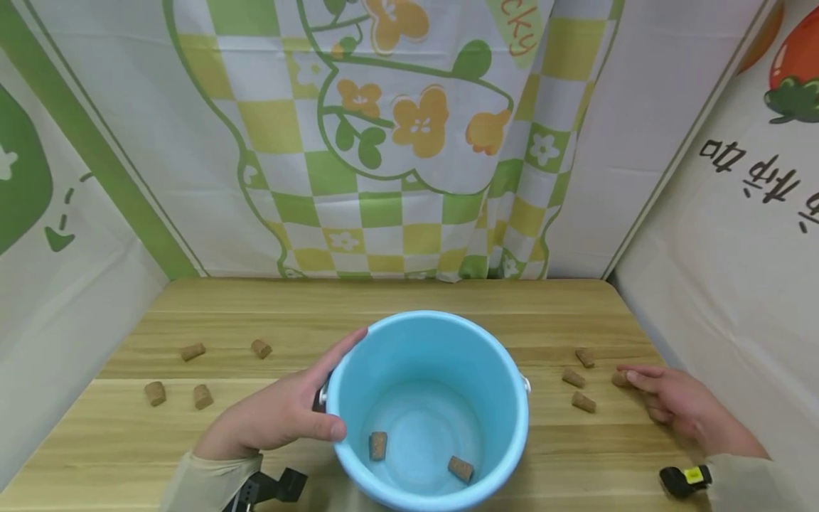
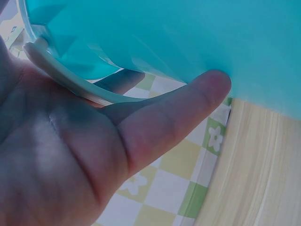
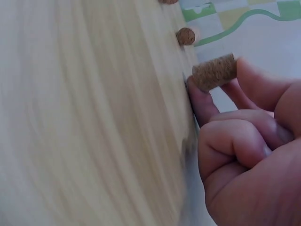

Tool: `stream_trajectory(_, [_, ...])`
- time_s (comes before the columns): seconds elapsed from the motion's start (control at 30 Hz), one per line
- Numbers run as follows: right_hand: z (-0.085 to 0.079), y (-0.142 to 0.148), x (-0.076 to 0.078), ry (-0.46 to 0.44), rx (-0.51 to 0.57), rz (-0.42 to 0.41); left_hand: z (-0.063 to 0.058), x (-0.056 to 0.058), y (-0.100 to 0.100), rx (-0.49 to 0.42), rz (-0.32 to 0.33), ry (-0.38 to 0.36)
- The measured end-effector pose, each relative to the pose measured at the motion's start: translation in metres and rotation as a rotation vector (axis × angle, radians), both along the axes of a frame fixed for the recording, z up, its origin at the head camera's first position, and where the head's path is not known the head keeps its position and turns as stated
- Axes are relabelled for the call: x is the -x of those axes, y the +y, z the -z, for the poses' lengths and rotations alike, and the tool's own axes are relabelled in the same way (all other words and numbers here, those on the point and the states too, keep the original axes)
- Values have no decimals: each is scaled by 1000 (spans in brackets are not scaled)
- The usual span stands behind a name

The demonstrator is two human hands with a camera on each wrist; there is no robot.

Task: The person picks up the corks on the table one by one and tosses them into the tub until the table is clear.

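Note:
A light blue bucket (image 1: 427, 323) stands at the front middle with its mouth up. Its bottom bears two corks, one on the left (image 1: 378, 446) and one on the right (image 1: 461, 468). My left hand (image 1: 281, 412) holds the bucket's left side, thumb at the rim and fingers spread around the outer wall. In the left wrist view, the white handle (image 2: 70, 82) hangs between palm and wall. To the right, my right hand (image 1: 681, 405) pinches a cork (image 3: 214, 71) between thumb and finger, low at the tabletop. Three more corks (image 1: 573, 377) lie just left of it.
Several loose corks (image 1: 202, 397) lie spread over the left part of the wooden table (image 1: 307, 302). A checked, flower-printed cloth (image 1: 384, 213) hangs along the back edge. Printed white sheets rise at the left (image 1: 83, 320) and right (image 1: 723, 284).

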State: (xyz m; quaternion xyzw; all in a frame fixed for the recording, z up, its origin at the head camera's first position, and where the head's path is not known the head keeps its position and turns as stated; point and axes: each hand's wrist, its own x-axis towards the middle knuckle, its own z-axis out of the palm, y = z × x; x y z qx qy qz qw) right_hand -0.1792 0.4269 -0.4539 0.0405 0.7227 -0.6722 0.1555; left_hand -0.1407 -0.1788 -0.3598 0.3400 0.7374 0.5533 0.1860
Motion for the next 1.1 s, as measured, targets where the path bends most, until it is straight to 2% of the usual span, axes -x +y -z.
stream_trajectory(0.1, [2, 1, 0, -15, 155, -4, 0, 0, 1, 1, 1, 3])
stream_trajectory(0.2, [3, 1, 1, -14, 247, -17, -1, -1, 0, 0, 0, -4])
stream_trajectory(0.4, [3, 0, 2, -28, 297, -1, 1, 0, 0, -9, 10, 3])
stream_trajectory(0.6, [4, -1, 2, -50, 337, 35, 3, 1, 1, -26, 22, -39])
stream_trajectory(0.87, [7, -5, 2, -76, 599, -60, 5, 2, 0, -14, 14, -46])
stream_trajectory(1.0, [5, -9, 4, -74, 658, -94, 4, 2, 1, -6, 6, -60])
stream_trajectory(1.1, [2, -14, 5, -61, 663, -112, 3, 2, 1, -6, 6, -61])
